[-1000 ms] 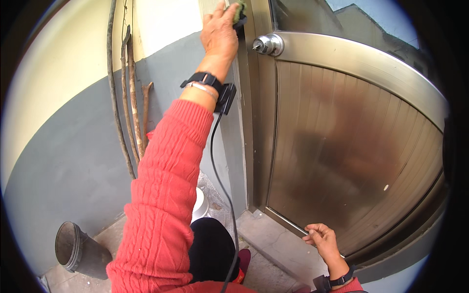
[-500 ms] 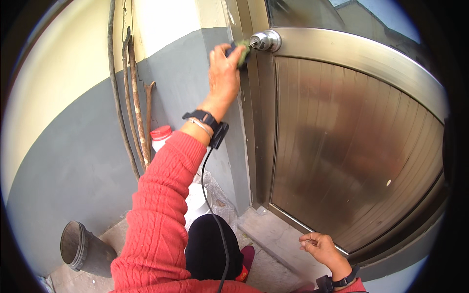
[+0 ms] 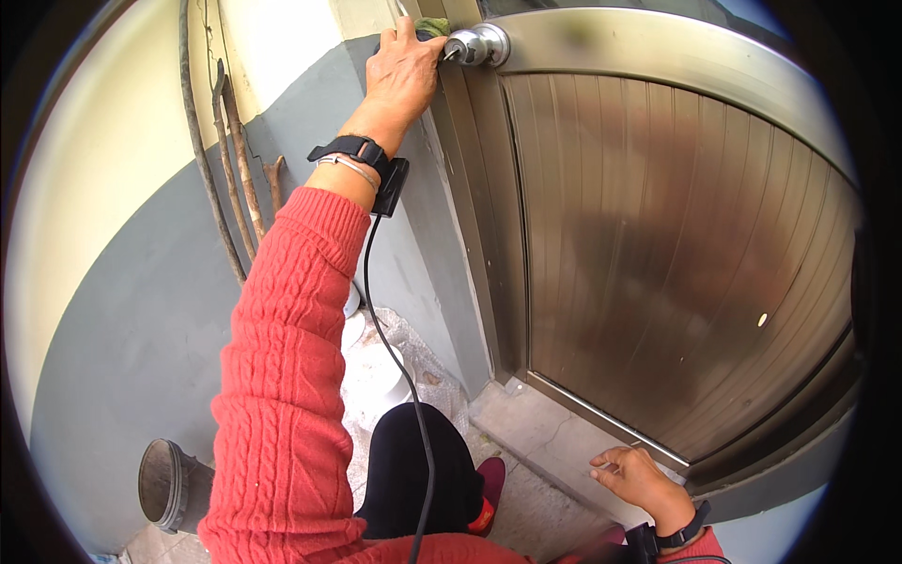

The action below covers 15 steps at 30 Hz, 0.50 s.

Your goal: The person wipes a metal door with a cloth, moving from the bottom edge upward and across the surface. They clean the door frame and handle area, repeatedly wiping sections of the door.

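Green and rough-looking, a small pad (image 3: 433, 26) is seen in the head view just beside the silver door knob (image 3: 477, 45), at the metal door frame (image 3: 489, 226); whether the frame is touched cannot be told. It is gripped by the left hand (image 3: 404, 73), behind which most of it is hidden. It can be expected to be light, soft and easily squeezed, with little risk of breakage; it is probably best grasped across its back, so that the face is left free. Dark material is glimpsed next to the green, too covered to be identified. Nothing appears to be held by the right hand (image 3: 648, 486), which is loosely curled low near the panelled door (image 3: 648, 235).
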{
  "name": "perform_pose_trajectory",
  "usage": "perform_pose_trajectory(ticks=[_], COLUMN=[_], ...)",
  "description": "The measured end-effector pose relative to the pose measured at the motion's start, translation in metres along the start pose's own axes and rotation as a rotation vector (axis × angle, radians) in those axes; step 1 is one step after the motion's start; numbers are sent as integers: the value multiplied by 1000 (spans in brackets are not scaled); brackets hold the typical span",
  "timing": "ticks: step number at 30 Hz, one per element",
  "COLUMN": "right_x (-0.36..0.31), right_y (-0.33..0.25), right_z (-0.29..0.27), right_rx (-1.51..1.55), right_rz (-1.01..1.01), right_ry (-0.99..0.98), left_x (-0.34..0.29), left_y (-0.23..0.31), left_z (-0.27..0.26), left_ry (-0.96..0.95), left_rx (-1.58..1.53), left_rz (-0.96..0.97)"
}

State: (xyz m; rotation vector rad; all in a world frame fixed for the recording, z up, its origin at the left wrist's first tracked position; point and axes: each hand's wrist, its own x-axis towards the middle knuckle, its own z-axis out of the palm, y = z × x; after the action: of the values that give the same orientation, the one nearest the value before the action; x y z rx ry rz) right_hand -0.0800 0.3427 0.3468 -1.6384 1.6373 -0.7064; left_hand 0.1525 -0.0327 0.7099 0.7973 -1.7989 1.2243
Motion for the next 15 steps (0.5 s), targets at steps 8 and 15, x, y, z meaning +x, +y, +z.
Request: perform_pose_trajectory(ticks=[8, 15], right_x=[-12, -6], right_y=[5, 9], right_z=[0, 2], right_rx=[-69, -90], right_rz=[-9, -32], right_ry=[9, 18], left_x=[-27, -56], left_y=[3, 3], left_z=[7, 17], left_ry=[-61, 28], left_rx=[13, 162], left_rz=[112, 290])
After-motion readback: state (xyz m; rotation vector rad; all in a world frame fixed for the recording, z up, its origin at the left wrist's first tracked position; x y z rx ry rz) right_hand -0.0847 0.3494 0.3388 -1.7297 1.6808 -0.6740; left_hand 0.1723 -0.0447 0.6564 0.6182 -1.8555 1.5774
